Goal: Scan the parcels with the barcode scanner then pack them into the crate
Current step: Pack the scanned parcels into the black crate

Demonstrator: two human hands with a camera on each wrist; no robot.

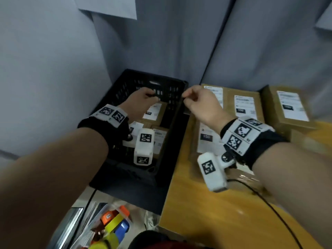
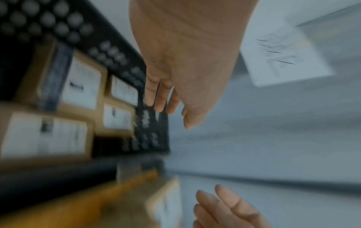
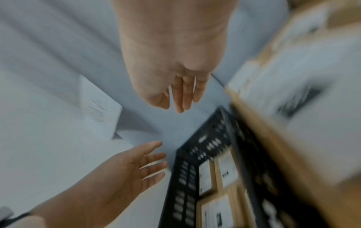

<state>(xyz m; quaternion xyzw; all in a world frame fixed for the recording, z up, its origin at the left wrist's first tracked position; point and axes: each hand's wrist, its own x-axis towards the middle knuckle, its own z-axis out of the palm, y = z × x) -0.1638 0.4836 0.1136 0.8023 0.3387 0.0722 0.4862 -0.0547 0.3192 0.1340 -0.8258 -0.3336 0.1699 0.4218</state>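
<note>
A black slotted crate (image 1: 177, 115) stands left of the yellow table and holds several brown parcels (image 1: 154, 111) with white labels. My left hand (image 1: 143, 100) hovers over the crate's far end, empty, fingers relaxed. My right hand (image 1: 196, 101) hangs above the crate's right rim beside it, also empty with loose fingers. More labelled parcels (image 1: 245, 106) lie on the table to the right. The left wrist view shows my left hand (image 2: 175, 74) near the crate (image 2: 115, 50). In the right wrist view my right hand (image 3: 175, 69) holds nothing. No barcode scanner is in view.
The yellow table (image 1: 206, 221) carries a black cable (image 1: 269, 203) running across it. A clear bag of coloured items (image 1: 115, 225) lies near the front left. Grey partition walls (image 1: 161, 42) close in right behind the crate and parcels.
</note>
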